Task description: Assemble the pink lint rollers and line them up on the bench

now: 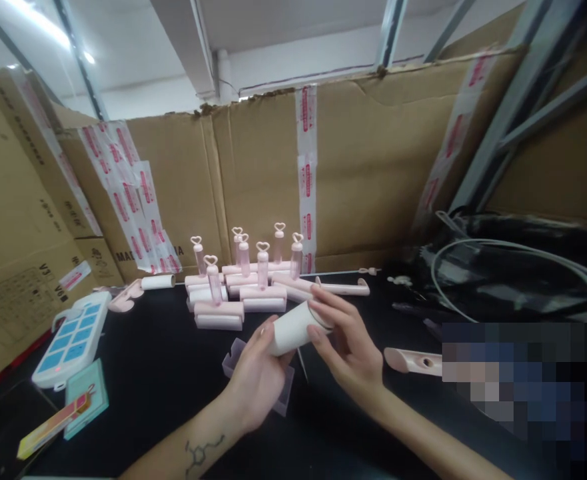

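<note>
Both hands hold a white paper roll (294,329) above the black table. My left hand (260,380) wraps round its left end with the fingers closed. At the right end, the thumb and fingers of my right hand (348,340) grip the roll. Below them lies a translucent purple plastic piece (284,393), partly hidden by my left hand. Behind the hands stand several pink lint rollers (219,310) with white rolls and heart-topped clear handles. A loose pink part (410,361) lies to the right of my right hand.
At the left are a white power strip (70,340), a teal packet (88,400) and a yellow cutter (53,425). Another white roll (158,283) and a pink handle part (346,287) lie farther back. Cardboard (253,180) walls the table; black bags (513,273) sit at right.
</note>
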`<state>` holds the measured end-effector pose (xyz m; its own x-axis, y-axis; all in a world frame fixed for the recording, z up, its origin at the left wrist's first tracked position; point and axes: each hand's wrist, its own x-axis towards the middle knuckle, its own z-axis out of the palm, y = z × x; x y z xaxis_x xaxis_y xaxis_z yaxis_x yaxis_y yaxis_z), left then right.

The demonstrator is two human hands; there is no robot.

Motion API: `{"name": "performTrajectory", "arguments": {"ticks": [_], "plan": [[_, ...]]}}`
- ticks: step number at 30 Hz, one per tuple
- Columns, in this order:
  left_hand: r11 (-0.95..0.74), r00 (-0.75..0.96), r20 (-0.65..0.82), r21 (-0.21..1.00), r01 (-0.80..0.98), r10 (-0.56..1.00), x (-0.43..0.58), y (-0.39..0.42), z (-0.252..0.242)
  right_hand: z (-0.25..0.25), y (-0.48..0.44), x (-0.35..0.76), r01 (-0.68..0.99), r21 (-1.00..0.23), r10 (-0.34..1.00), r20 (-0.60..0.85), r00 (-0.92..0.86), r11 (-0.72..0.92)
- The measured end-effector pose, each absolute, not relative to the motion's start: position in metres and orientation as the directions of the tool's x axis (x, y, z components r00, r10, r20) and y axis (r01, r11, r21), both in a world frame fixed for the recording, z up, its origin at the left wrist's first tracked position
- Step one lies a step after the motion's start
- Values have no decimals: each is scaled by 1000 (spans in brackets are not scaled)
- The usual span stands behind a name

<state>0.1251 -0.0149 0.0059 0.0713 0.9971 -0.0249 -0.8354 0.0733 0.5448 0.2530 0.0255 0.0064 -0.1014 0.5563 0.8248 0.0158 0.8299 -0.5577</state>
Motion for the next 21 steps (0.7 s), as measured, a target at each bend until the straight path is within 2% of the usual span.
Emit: {"name": "performTrajectory", "arguments": {"ticks": [2,7,12,15,17,18,20,21], "plan": [[96,84,-46,527,-844,995,124,-15,6,5,25,253,95,-484,494,857,-148,870],[84,64,-56,533,-842,996,116,-13,4,4,26,250,167,-476,496,861,-111,864],[37,12,-49,562,-826,999,108,-8,3,6,32,248,193,-399,438,863,-251,896],[101,42,-118,555,-825,992,102,-4,7,19,31,245,53,-498,477,787,-391,866],[89,-6,-171,541,-836,985,97,-2,12,36,39,248,-60,-603,508,719,-474,796],[68,-45,-195,533,-843,980,94,0,14,46,48,252,-55,-625,525,698,-487,779],[28,-106,-230,513,-858,967,89,2,20,62,77,266,168,-586,582,647,-492,793],[5,-129,-235,498,-867,963,86,2,23,67,95,276,390,-505,637,601,-482,770]]}}
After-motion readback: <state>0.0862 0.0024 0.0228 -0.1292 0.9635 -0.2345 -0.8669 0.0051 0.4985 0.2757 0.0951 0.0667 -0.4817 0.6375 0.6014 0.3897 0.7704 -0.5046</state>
